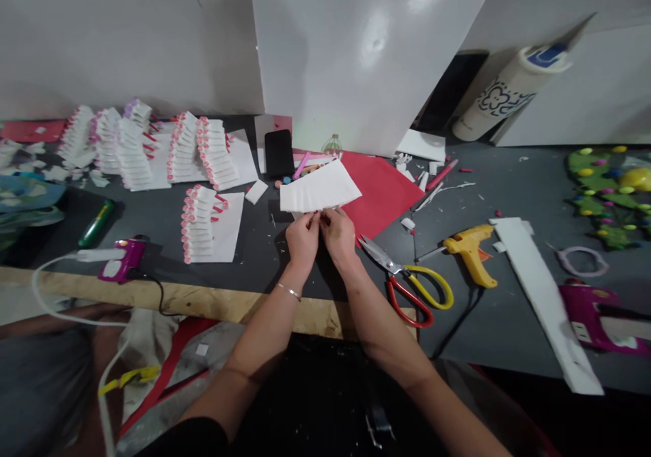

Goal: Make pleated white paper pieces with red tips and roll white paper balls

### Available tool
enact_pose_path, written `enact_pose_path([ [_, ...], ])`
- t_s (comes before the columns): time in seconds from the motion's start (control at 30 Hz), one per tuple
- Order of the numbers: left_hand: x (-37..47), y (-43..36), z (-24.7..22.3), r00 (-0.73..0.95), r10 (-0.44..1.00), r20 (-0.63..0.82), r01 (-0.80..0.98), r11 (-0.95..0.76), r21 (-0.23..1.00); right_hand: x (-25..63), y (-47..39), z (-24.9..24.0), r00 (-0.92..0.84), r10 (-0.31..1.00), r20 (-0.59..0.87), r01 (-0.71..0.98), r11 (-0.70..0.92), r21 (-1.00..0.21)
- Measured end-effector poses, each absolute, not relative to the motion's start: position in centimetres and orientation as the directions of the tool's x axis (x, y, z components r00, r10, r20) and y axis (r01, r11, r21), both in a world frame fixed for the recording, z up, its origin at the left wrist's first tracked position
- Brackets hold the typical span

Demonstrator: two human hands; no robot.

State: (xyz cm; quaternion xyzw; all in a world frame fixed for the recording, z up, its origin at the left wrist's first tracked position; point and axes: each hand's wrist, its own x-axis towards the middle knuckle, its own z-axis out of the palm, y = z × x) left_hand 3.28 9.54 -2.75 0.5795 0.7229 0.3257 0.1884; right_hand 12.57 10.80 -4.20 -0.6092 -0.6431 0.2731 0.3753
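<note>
A curved white sheet (319, 187) lies in front of me, tilted over the table. At its near edge my left hand (304, 239) is closed in a pinch, with a bracelet on the wrist. My right hand (338, 234) pinches the same edge, its fingertips almost touching the left ones. Tiny reddish bits show at the fingertips, too small to make out. Partly under the white sheet is a red sheet (381, 196). Scissors (401, 267) with red and yellow handles lie right of my right hand, beside a yellow glue gun (470, 250).
Fringed white pieces with pink tips (198, 226) lie to the left. A phone (279, 153) and white scraps sit behind the hands. A purple power socket (122, 260), a green tube (96, 223), a long white strip (549, 301) and a bottle (503, 97) stand or lie around.
</note>
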Motion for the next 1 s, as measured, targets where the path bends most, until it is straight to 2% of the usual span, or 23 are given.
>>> enact_pose_path([
  [0.3, 3.4, 9.5, -3.3, -0.255, 0.949, 0.184, 0.726, 0.063, 0.685, 12.6, 10.8, -4.1, 0.010, 0.992, 0.125, 0.614, 0.093, -0.784],
  [0.57, 3.5, 9.5, -3.7, -0.254, 0.935, 0.249, 0.736, 0.020, 0.677, 12.9, 10.6, -4.2, 0.006, 0.985, 0.174, 0.554, 0.141, -0.820],
  [0.7, 3.5, 9.2, -3.7, -0.246, 0.929, 0.277, 0.739, -0.005, 0.674, 14.4, 9.1, -2.8, -0.030, 0.984, 0.177, 0.576, 0.162, -0.801],
  [0.77, 3.5, 9.2, -3.8, -0.243, 0.925, 0.293, 0.743, -0.017, 0.669, 16.3, 7.4, -1.6, -0.094, 0.985, 0.144, 0.641, 0.171, -0.748],
  [0.83, 3.4, 9.2, -3.9, -0.251, 0.919, 0.304, 0.745, -0.017, 0.667, 19.1, 5.1, -0.5, -0.166, 0.983, 0.079, 0.750, 0.178, -0.637],
  [0.9, 3.4, 9.3, -3.9, -0.261, 0.914, 0.310, 0.743, -0.014, 0.669, 22.4, 2.5, 0.2, -0.148, 0.988, 0.029, 0.848, 0.143, -0.510],
  [1.0, 3.4, 9.3, -4.0, -0.265, 0.909, 0.322, 0.747, -0.018, 0.665, 27.1, -1.0, 0.2, -0.171, 0.984, 0.050, 0.913, 0.178, -0.367],
])
